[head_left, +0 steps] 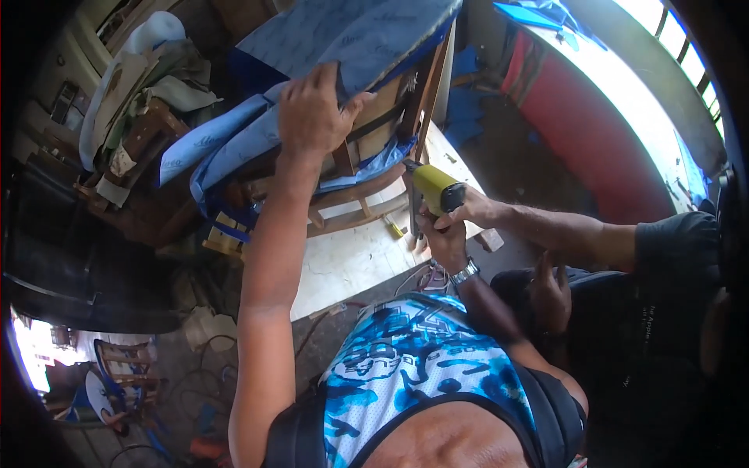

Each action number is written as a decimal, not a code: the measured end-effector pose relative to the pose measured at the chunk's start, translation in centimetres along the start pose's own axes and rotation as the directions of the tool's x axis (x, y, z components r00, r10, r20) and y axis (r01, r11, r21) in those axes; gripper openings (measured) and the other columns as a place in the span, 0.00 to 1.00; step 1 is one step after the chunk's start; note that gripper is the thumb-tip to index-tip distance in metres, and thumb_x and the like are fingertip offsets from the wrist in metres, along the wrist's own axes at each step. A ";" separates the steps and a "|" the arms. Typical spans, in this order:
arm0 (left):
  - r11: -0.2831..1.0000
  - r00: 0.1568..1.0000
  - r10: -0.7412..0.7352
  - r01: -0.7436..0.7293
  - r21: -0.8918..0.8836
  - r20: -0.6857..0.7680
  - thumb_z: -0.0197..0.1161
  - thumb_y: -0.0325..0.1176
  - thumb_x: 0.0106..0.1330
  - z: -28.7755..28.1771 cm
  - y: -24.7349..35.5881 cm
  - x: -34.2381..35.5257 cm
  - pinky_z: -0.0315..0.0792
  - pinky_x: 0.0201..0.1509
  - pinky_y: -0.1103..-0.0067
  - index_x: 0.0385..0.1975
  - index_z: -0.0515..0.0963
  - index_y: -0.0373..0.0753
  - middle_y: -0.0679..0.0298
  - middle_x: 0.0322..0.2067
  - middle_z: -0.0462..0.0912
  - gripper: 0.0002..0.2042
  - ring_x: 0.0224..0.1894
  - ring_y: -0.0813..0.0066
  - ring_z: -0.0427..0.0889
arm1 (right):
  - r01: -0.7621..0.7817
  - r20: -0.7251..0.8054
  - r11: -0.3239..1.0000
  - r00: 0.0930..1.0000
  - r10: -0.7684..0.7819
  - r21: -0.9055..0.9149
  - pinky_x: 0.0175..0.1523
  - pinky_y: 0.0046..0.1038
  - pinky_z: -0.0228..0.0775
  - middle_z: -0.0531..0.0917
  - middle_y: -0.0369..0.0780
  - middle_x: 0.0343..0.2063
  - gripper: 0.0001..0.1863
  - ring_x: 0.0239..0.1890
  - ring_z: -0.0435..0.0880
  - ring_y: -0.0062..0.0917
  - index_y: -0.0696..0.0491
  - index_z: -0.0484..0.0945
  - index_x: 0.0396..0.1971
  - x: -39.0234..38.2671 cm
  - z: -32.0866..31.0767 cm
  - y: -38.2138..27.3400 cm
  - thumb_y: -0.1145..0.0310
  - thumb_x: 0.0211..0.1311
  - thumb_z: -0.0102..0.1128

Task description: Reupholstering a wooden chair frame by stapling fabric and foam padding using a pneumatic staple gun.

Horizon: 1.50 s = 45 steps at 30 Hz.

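In front of me a wooden chair frame (pixel 367 191) lies tipped on a pale workbench (pixel 328 269), its padded part wrapped in a blue printed sheet (pixel 390 35). My left hand (pixel 312 113) grips the sheet-covered edge, with fingers bent over it and the thumb toward the right. My right hand (pixel 446 243), below a metal wristwatch, is wrapped round the handle of a yellow-green power tool (pixel 438 189). Its dark nose points at the frame's right side; the tool's exact kind is unclear. A co-worker's hand (pixel 477 209) touches the tool's rear from the right.
The co-worker's other hand (pixel 551 292) is close to my right forearm. A long bench with a red side (pixel 569 140) stands at the right. Scrap material (pixel 148 86) is piled at the left, beside a dark padded piece (pixel 78 257). Cords cross the floor below.
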<state>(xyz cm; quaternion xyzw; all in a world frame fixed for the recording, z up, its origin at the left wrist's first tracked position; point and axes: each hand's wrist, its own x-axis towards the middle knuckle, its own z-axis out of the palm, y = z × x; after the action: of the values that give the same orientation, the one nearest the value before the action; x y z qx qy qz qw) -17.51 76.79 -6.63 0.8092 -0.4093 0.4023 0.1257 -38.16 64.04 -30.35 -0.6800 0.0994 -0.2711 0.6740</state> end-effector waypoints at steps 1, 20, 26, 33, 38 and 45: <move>1.000 0.999 0.014 -0.013 -0.024 0.038 0.67 0.58 0.62 0.5 -0.1 0.6 0.77 0.50 0.64 0.47 0.78 0.36 0.53 0.41 0.85 0.29 0.45 0.54 0.85 | 0.037 -0.071 0.999 0.997 -0.036 0.007 0.31 0.22 0.74 0.80 0.33 0.29 0.08 0.27 0.80 0.16 0.56 0.77 0.43 0.1 -0.1 -0.3 0.74 0.66 0.63; 0.894 0.763 -0.428 0.437 0.102 0.484 0.46 0.57 0.77 2.6 -11.5 -7.4 0.74 0.51 0.57 0.51 0.81 0.40 0.44 0.45 0.84 0.27 0.50 0.38 0.80 | -0.706 -0.091 0.487 0.609 0.788 -0.514 0.55 0.42 0.74 0.86 0.54 0.43 0.35 0.50 0.84 0.48 0.59 0.85 0.43 -25.8 -13.3 25.0 0.36 0.59 0.63; 0.818 0.718 -0.533 0.573 0.055 0.448 0.44 0.58 0.77 5.4 -14.7 -7.1 0.74 0.47 0.56 0.51 0.81 0.40 0.42 0.42 0.84 0.28 0.48 0.36 0.80 | -0.767 -0.158 0.218 0.382 0.910 -0.603 0.54 0.41 0.75 0.88 0.54 0.40 0.44 0.47 0.87 0.47 0.59 0.87 0.40 -28.0 -15.5 20.7 0.26 0.55 0.56; 0.808 0.710 -0.548 0.586 0.059 0.443 0.44 0.57 0.77 6.3 -18.5 -7.3 0.74 0.49 0.58 0.53 0.81 0.40 0.43 0.45 0.84 0.27 0.49 0.38 0.80 | -0.507 0.015 0.506 0.696 0.718 -0.698 0.53 0.43 0.75 0.87 0.54 0.39 0.33 0.46 0.86 0.48 0.57 0.87 0.41 -28.9 -15.6 24.0 0.38 0.59 0.61; 0.805 0.744 -0.575 0.589 0.074 0.340 0.43 0.56 0.77 6.1 -15.0 -8.9 0.73 0.48 0.55 0.46 0.82 0.39 0.43 0.41 0.84 0.27 0.48 0.37 0.80 | -0.405 0.137 0.543 0.696 0.705 -0.736 0.57 0.43 0.74 0.87 0.53 0.41 0.30 0.49 0.85 0.48 0.57 0.86 0.44 -34.9 -18.0 33.9 0.43 0.59 0.66; 0.775 0.683 -0.629 0.586 0.235 0.372 0.35 0.59 0.76 5.4 -15.7 -8.5 0.69 0.57 0.52 0.54 0.78 0.39 0.41 0.50 0.81 0.32 0.56 0.37 0.76 | -0.619 -0.032 0.377 0.546 0.837 -0.688 0.59 0.43 0.73 0.86 0.52 0.45 0.34 0.52 0.83 0.48 0.58 0.86 0.46 -52.7 -24.9 38.7 0.38 0.61 0.60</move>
<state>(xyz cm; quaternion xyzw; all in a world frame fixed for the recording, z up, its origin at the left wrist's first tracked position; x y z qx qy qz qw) -5.46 88.62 -14.50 0.9718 -0.1147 0.1682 0.1191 -85.65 66.18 -81.67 -0.7776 0.3653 0.2254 0.4594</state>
